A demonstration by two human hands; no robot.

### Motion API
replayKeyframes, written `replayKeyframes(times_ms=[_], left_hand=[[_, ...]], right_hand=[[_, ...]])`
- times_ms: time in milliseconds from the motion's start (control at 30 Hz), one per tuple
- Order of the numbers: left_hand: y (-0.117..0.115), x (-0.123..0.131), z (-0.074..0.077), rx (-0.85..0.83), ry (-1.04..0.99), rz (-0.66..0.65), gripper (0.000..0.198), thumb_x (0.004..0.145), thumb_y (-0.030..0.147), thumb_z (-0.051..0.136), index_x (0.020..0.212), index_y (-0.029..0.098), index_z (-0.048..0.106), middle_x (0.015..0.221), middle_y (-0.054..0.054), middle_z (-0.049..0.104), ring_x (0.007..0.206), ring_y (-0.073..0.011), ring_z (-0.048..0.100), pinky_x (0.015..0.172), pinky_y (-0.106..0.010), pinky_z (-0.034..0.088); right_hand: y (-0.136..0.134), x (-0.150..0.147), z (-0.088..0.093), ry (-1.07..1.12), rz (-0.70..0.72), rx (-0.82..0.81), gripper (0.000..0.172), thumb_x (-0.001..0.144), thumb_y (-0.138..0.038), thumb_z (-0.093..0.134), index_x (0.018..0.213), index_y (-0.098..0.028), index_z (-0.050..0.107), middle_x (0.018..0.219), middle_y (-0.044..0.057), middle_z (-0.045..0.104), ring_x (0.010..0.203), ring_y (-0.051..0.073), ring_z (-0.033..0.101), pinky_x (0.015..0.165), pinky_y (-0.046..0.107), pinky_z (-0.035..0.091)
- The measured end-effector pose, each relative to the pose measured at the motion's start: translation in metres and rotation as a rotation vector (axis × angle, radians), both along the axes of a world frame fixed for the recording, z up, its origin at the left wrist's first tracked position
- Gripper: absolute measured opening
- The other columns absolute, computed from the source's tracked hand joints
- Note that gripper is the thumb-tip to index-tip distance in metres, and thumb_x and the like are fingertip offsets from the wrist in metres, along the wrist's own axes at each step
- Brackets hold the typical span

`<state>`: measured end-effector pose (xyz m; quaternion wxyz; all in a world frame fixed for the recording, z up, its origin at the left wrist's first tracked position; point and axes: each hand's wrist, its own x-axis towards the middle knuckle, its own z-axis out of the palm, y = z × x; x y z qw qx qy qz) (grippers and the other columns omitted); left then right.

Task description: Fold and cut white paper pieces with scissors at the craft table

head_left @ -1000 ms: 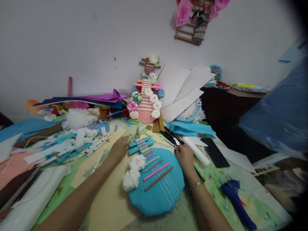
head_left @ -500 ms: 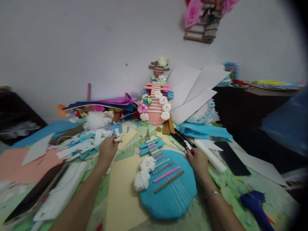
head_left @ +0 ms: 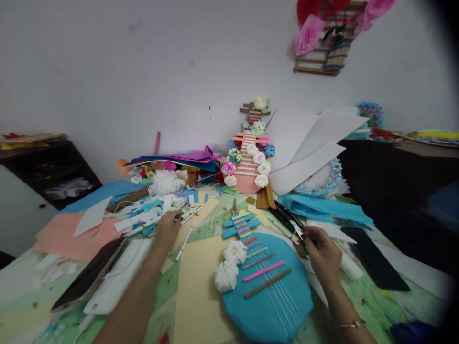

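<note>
A blue paper guitar (head_left: 267, 291) lies flat in front of me, with coloured strips across its neck and two white paper flowers (head_left: 229, 265) on its left side. My left hand (head_left: 168, 229) reaches to the left of it, its fingers closed among thin white paper sticks (head_left: 186, 217); what it grips I cannot make out. At the guitar's upper right edge my right hand (head_left: 322, 255) is curled round a dark pen-like tool (head_left: 299, 234). A finished pink paper guitar (head_left: 249, 165) with flowers leans upright against the wall behind.
Yellow card (head_left: 201, 286) lies under the blue guitar. Paper scraps, white netting (head_left: 167, 182) and stacked coloured sheets (head_left: 179, 157) crowd the back left. A phone (head_left: 88, 274) lies at the left, a black slab (head_left: 375, 258) at the right. White sheets (head_left: 308, 143) lean on the wall.
My view has swung left. My left hand went from the guitar's neck out to the white sticks on the left. My right hand has closed round the dark tool.
</note>
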<state>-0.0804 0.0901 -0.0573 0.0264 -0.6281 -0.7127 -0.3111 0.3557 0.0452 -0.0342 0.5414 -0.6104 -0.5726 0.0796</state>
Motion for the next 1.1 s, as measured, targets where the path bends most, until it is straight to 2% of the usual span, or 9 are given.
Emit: replayKeyframes(times_ms=[200, 367, 567, 667, 733, 833, 900, 967, 1100], left_hand=[[0.005, -0.004, -0.008, -0.109, 0.162, 0.02, 0.03, 0.08, 0.018, 0.039, 0.091, 0.014, 0.066, 0.093, -0.015, 0.062, 0.093, -0.0281, 0.055, 0.084, -0.041, 0.041], [0.012, -0.008, -0.01, -0.186, 0.216, 0.05, 0.024, 0.078, 0.019, 0.044, 0.094, 0.013, 0.062, 0.095, -0.014, 0.061, 0.093, -0.0261, 0.055, 0.082, -0.036, 0.041], [0.013, -0.011, -0.008, -0.266, 0.232, 0.073, 0.018, 0.076, 0.025, 0.048, 0.072, 0.012, 0.059, 0.077, -0.014, 0.064, 0.077, -0.0254, 0.059, 0.066, -0.03, 0.042], [0.012, -0.01, -0.002, -0.246, 0.22, 0.115, 0.022, 0.081, 0.027, 0.042, 0.074, 0.014, 0.058, 0.074, -0.012, 0.064, 0.07, -0.0235, 0.059, 0.06, -0.029, 0.041], [0.009, -0.005, 0.006, -0.198, 0.216, 0.151, 0.026, 0.085, 0.026, 0.035, 0.08, 0.013, 0.057, 0.08, -0.013, 0.064, 0.076, -0.0235, 0.059, 0.064, -0.029, 0.041], [-0.003, 0.019, 0.025, -0.073, 0.209, 0.19, 0.031, 0.089, 0.029, 0.029, 0.093, 0.012, 0.055, 0.088, -0.013, 0.063, 0.084, -0.0232, 0.058, 0.071, -0.03, 0.041], [-0.02, 0.049, 0.039, 0.131, 0.156, 0.068, 0.025, 0.087, 0.032, 0.039, 0.088, 0.014, 0.056, 0.079, -0.008, 0.063, 0.074, -0.0202, 0.059, 0.068, -0.029, 0.042], [-0.044, 0.087, 0.051, 0.317, 0.161, -0.183, 0.018, 0.086, 0.03, 0.046, 0.084, 0.015, 0.057, 0.076, -0.006, 0.063, 0.072, -0.0177, 0.058, 0.068, -0.027, 0.044], [-0.094, 0.153, 0.065, 0.578, 0.286, -0.592, 0.012, 0.079, 0.016, 0.057, 0.091, 0.012, 0.057, 0.066, -0.005, 0.061, 0.066, -0.0176, 0.056, 0.066, -0.03, 0.047]], right_hand=[[-0.005, -0.004, 0.001, 0.089, 0.072, 0.022, 0.021, 0.07, -0.025, 0.053, 0.087, -0.017, 0.064, 0.08, 0.005, 0.065, 0.071, 0.02, 0.06, 0.065, 0.03, 0.046], [-0.012, -0.009, 0.011, -0.022, 0.074, 0.108, 0.018, 0.073, -0.023, 0.05, 0.084, -0.018, 0.064, 0.078, 0.004, 0.063, 0.066, 0.017, 0.056, 0.062, 0.028, 0.043], [-0.012, -0.015, 0.016, -0.1, 0.017, 0.175, 0.018, 0.075, -0.019, 0.048, 0.085, -0.018, 0.064, 0.08, 0.004, 0.064, 0.07, 0.017, 0.058, 0.065, 0.029, 0.044], [-0.013, -0.015, 0.019, -0.141, -0.004, 0.233, 0.018, 0.076, -0.018, 0.047, 0.085, -0.018, 0.064, 0.083, 0.005, 0.063, 0.077, 0.02, 0.058, 0.072, 0.033, 0.045], [-0.016, -0.017, 0.02, -0.18, -0.018, 0.285, 0.018, 0.078, -0.018, 0.048, 0.085, -0.019, 0.064, 0.085, 0.006, 0.063, 0.083, 0.021, 0.058, 0.076, 0.037, 0.045], [-0.024, -0.03, 0.02, -0.238, 0.067, 0.336, 0.024, 0.08, -0.016, 0.048, 0.1, -0.02, 0.062, 0.088, 0.007, 0.064, 0.081, 0.021, 0.06, 0.075, 0.036, 0.048], [-0.033, -0.045, 0.018, -0.299, 0.198, 0.346, 0.037, 0.081, -0.013, 0.048, 0.118, -0.02, 0.053, 0.089, 0.007, 0.066, 0.076, 0.018, 0.062, 0.071, 0.032, 0.05], [-0.042, -0.062, 0.016, -0.393, 0.363, 0.336, 0.047, 0.082, -0.011, 0.049, 0.127, -0.021, 0.045, 0.091, 0.006, 0.068, 0.074, 0.016, 0.063, 0.069, 0.028, 0.051], [-0.056, -0.087, 0.014, -0.549, 0.63, 0.332, 0.048, 0.083, -0.01, 0.049, 0.128, -0.023, 0.044, 0.095, 0.007, 0.069, 0.077, 0.016, 0.066, 0.064, 0.024, 0.051]])
